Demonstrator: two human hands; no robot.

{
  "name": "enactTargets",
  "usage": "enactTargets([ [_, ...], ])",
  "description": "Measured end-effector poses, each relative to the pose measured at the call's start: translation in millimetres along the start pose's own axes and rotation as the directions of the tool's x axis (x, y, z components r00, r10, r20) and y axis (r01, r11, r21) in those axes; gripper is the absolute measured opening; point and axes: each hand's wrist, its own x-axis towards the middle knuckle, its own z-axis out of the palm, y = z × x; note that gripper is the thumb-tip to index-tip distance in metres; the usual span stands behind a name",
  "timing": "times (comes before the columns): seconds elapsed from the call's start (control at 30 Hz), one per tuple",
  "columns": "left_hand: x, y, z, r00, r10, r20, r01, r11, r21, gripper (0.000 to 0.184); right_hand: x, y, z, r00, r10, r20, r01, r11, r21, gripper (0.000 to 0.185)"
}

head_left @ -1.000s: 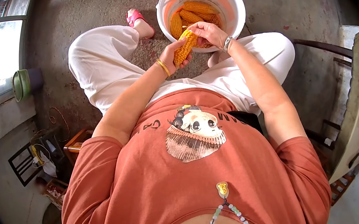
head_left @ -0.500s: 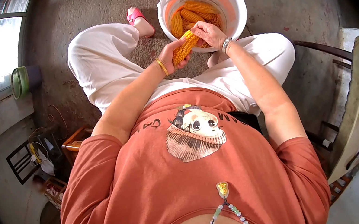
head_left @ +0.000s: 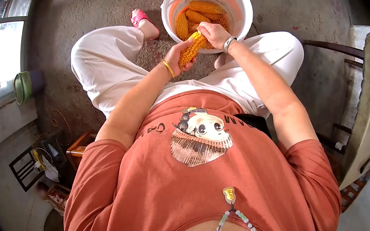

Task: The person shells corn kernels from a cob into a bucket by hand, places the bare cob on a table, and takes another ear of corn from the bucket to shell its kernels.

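An ear of yellow corn [head_left: 192,49] is tilted in front of the near rim of a white bucket [head_left: 245,7]. My left hand [head_left: 179,57] is wrapped round its lower part, thumb on top. At the upper end of the ear, my right hand [head_left: 215,35] has its fingers bent and pressed against the kernels; its fingertips are partly hidden. Inside the bucket lie several corn ears [head_left: 198,15] on loose kernels.
The bucket stands on the concrete floor [head_left: 95,8] between my knees. A pink sandal [head_left: 138,17] is on the foot left of it. On the right are a dark chair arm [head_left: 334,48] and a tilted board [head_left: 365,121]; a wooden stool [head_left: 79,146] stands at the left.
My right hand has turned and its fingers have curled more over the upper end of the corn. My left hand keeps its hold in nearly the same place.
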Motion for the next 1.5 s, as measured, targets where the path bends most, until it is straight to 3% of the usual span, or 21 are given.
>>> enactTargets([
  [0.1,-3.6,1.2,3.3,1.0,0.006,0.03,-0.005,1.0,-0.027,0.039,-2.0,2.7,2.3,0.999,0.008,-0.045,-0.007,1.0,0.025,0.033],
  [0.2,-0.9,0.6,-6.2,0.997,-0.04,0.066,0.041,0.999,-0.01,0.041,-1.8,8.5,4.5,0.996,0.062,-0.06,-0.05,0.983,0.178,0.037],
  [0.3,-1.1,0.2,-5.2,0.999,-0.022,0.036,0.023,1.0,-0.02,0.042,-1.5,10.0,-0.6,0.948,0.297,0.112,-0.317,0.861,0.397,0.038],
  [0.4,-5.2,5.4,-3.6,1.0,-0.021,-0.012,0.021,0.999,-0.029,0.043,-1.3,12.2,-2.8,0.959,0.207,0.196,-0.266,0.896,0.355,0.036],
  [0.63,-2.9,1.3,-6.6,0.996,-0.031,0.081,0.037,0.997,-0.067,0.048,0.5,15.4,-5.4,0.973,0.214,0.084,-0.23,0.907,0.353,0.029],
  [0.77,-2.3,1.7,-8.9,0.993,-0.052,0.11,0.065,0.991,-0.119,0.051,-4.0,-7.9,-16.1,0.955,0.221,0.197,-0.285,0.868,0.407,0.027],
  [1.07,-1.7,2.3,-10.0,0.985,-0.06,0.164,0.088,0.981,-0.173,0.053,-4.0,0.3,-6.2,0.954,0.165,0.249,-0.273,0.82,0.502,0.023],
  [1.17,-1.1,3.0,-9.2,0.988,-0.063,0.139,0.08,0.989,-0.124,0.053,-3.4,8.8,-3.0,0.973,0.136,0.186,-0.207,0.866,0.454,0.022],
  [1.27,-1.7,2.0,-5.7,0.993,-0.061,0.099,0.072,0.991,-0.111,0.052,-3.8,3.1,-0.5,0.993,0.102,0.067,-0.116,0.957,0.265,0.023],
  [1.5,-1.3,1.6,-6.4,0.99,-0.08,0.12,0.098,0.983,-0.154,0.052,-2.5,7.6,0.0,0.987,0.156,0.036,-0.16,0.937,0.309,0.031],
])
